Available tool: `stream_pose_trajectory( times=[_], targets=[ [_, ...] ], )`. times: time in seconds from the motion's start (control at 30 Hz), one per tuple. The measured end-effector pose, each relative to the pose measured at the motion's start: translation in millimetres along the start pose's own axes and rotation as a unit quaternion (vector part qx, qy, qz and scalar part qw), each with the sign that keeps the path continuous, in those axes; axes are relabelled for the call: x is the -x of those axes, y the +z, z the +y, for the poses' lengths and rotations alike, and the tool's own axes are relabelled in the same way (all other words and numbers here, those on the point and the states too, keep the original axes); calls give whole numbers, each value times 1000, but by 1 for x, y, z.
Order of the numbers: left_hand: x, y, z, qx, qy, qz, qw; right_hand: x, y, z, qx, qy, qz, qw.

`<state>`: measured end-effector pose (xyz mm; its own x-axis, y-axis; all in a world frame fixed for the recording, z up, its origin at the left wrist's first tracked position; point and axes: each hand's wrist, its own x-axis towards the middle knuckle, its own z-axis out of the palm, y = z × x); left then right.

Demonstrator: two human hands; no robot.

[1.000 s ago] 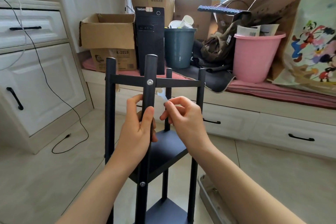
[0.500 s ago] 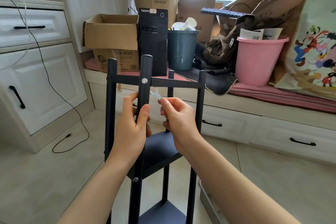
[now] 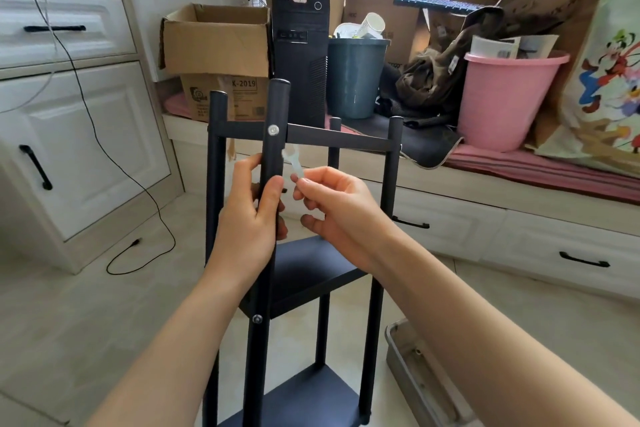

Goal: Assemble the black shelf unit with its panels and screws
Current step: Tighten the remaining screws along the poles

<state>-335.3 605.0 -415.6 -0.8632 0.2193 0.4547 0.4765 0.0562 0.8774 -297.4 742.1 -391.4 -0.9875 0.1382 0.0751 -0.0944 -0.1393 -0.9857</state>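
The black shelf unit [image 3: 298,270] is seen upright on the floor at the centre of the view. Its nearest post [image 3: 273,135] is grasped by the left hand [image 3: 247,218], fingers wrapped behind and thumb laid along the front. A small white plastic wrench [image 3: 292,163] is pinched by the right hand [image 3: 341,210], its head held just beside the post, below a silver screw [image 3: 273,130] at the top crossbar. A second screw [image 3: 257,319] is seen lower on the same post.

At 12 o'clock a black computer tower [image 3: 300,59] lettered "ThinkCentre" is stood on the window bench. At 11 o'clock an open cardboard box [image 3: 216,42] is stacked on another marked "K-2019" [image 3: 228,97]. At 1 o'clock a dark bin [image 3: 356,76] is filled with paper cups; at 2 o'clock a pink bucket [image 3: 502,97] is loaded with papers. At 5 o'clock a metal tray [image 3: 415,378] is seen on the floor.
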Motion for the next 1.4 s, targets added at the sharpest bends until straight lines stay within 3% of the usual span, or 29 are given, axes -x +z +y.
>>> stream_pose_trajectory(
  times=[0.33, 0.5, 0.73, 1.17, 1.4],
  targets=[
    [0, -1, 2, 6, 4, -25, 1000, 6, -9, 7, 70, -62, -32, 995],
    [-1, -2, 0, -2, -6, -18, 1000, 1, -16, 3, 124, -96, 23, 987],
    [-1, -3, -1, -2, -10, -16, 1000, -10, -3, 8, 242, -191, 89, 947],
    [0, -7, 4, -7, -12, -38, 999, -25, 12, 20, 214, -257, 167, 927],
    [0, -8, 6, -19, -14, -19, 1000, -31, 16, 28, 271, -300, 217, 889]
  ],
)
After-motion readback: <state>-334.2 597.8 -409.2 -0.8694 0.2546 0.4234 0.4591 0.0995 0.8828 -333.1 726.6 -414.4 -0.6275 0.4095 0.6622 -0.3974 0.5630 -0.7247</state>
